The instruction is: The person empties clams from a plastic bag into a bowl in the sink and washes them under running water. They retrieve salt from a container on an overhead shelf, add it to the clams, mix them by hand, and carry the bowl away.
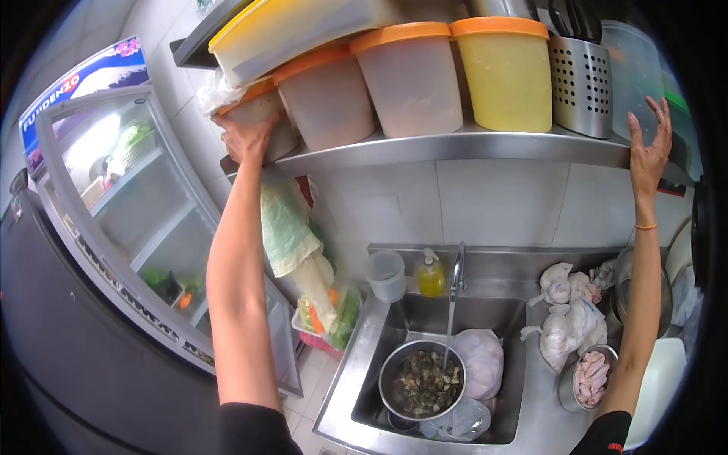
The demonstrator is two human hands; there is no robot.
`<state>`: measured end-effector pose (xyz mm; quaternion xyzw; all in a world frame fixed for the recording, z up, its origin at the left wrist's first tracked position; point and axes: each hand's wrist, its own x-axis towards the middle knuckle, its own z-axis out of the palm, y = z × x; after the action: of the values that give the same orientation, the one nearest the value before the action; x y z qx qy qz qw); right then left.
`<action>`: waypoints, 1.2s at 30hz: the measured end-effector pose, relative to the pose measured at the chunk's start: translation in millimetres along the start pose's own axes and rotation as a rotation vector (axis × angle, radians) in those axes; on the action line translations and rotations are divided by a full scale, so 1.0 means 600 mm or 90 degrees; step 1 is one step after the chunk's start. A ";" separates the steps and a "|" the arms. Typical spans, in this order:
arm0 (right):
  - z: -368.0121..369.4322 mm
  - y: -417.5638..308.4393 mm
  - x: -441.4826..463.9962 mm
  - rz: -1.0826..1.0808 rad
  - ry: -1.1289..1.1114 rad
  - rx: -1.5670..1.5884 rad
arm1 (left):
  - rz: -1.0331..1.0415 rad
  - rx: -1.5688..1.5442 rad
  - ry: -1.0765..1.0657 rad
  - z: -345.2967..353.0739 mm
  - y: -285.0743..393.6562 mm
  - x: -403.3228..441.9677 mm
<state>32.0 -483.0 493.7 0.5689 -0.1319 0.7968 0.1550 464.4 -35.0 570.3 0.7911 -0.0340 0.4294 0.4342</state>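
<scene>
Left hand point(246, 138) touched end tub point(283, 138) on shelf point(379, 151), grip unclear; right hand point(649, 155) was raised, unclenched, fingers spread. Hard tug at tub could have toppled yellow-topped box point(303, 38) above; running tap point(458, 274) could have overfilled pot point(386, 379).

We record 1 view, taken from the person's head, facing forward to the tiled wall point(497, 205) and angled down. We find the shelf point(432, 146) close to the lens, across the upper part of the frame; the sink point(485, 311) lies lower and farther off, seen steeply from above. We note a wide field, reaching the glass-door fridge point(171, 227) at frame left, with bowed straight lines and dark, rounded corners.
</scene>
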 end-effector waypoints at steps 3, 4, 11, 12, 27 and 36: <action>-0.001 0.004 0.002 -0.004 -0.018 0.000 | -0.003 -0.023 -0.004 -0.023 -0.005 0.000; -0.003 0.008 0.003 -0.005 -0.026 -0.001 | 0.003 -0.035 0.000 -0.029 -0.010 0.002; -0.016 0.014 0.009 0.014 -0.092 -0.174 | 0.101 -0.118 -0.017 -0.091 -0.024 0.045; -0.019 -0.021 0.008 0.017 -0.074 -0.238 | 0.106 -0.118 -0.039 -0.101 -0.027 0.051; 0.205 -0.798 -0.043 -0.080 -0.431 0.558 | 0.194 -0.444 -0.109 -0.251 -0.171 0.099; 0.560 -0.921 0.010 0.322 -0.608 0.280 | 0.158 -0.451 -0.081 -0.358 -0.287 0.112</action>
<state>540.6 -105.7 624.8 0.8347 -0.1502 0.4732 -0.2383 440.3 247.3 559.1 0.6070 -0.3026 0.3908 0.6223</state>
